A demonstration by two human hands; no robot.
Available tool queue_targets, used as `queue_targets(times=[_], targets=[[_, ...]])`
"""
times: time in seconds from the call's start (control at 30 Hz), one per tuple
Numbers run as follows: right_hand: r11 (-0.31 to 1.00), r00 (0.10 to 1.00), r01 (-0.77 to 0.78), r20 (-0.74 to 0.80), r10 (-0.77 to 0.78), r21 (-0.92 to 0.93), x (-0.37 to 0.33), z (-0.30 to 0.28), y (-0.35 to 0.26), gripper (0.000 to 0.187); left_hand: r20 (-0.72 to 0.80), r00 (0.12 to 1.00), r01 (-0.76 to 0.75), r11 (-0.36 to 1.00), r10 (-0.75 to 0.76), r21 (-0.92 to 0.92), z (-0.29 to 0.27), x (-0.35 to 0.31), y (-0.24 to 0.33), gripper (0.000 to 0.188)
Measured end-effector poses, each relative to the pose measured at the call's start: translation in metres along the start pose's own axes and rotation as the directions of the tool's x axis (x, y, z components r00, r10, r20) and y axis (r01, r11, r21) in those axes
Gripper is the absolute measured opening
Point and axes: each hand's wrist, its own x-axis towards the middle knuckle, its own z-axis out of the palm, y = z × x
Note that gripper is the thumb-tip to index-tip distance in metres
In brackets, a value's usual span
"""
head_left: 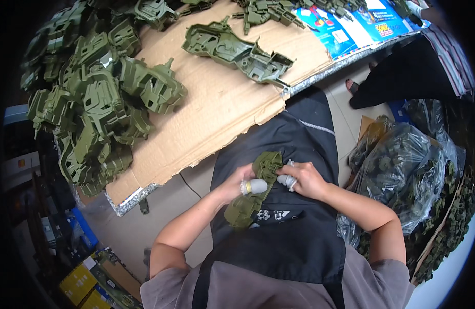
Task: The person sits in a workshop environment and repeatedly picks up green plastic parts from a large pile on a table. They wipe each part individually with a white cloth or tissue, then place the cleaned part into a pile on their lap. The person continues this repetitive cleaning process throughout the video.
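Over my lap, my left hand (242,184) is closed around a long olive-green plastic toy vehicle shell (242,210), its thumb lying across the near side. The shell is tilted, with its upper end pointing away from me. At that upper end my right hand (307,180) has its fingers pinched together against the shell's right edge; whatever sits between the fingertips is too small to make out. Pale finger covers wrap some fingers on both hands. Ahead on the table lies a similar green shell (217,45), open side up, near the table's edge.
Cardboard (196,116) covers the table, with a heap of green shells (101,95) at left. Printed blue sheets (345,26) lie at the far right. Beside me on the right stand a clear plastic bag (397,165) and many small green parts (456,221). Another person's leg (402,77) shows beyond.
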Motion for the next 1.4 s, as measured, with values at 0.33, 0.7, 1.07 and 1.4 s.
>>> queue_targets(times=[0.33, 0.7, 1.07, 1.4], targets=[[0.945, 0.92, 0.06, 0.384, 0.072, -0.321, 0.044, -0.084, -0.039, 0.035, 0.023, 0.998, -0.051, 0.987, 0.055, -0.155, 0.001, 0.004, 0.017, 0.062], [0.934, 0.757, -0.035, -0.619, -0.208, -0.357, 0.154, -0.17, -0.018, 0.023, -0.128, 0.992, -0.067, 0.778, -0.017, -0.625, 0.024, 0.002, -0.003, 0.056], [0.978, 0.954, 0.119, 0.292, -0.065, -0.172, -0.021, -0.032, -0.076, 0.027, -0.282, 0.952, -0.048, 0.852, -0.119, -0.521, 0.045, 0.002, -0.002, 0.041], [0.931, 0.885, 0.207, 0.463, -0.046, -0.302, 0.0, -0.032, -0.089, 0.016, -0.32, 0.941, -0.043, 0.895, -0.113, -0.444, 0.047, 0.007, -0.003, 0.044]])
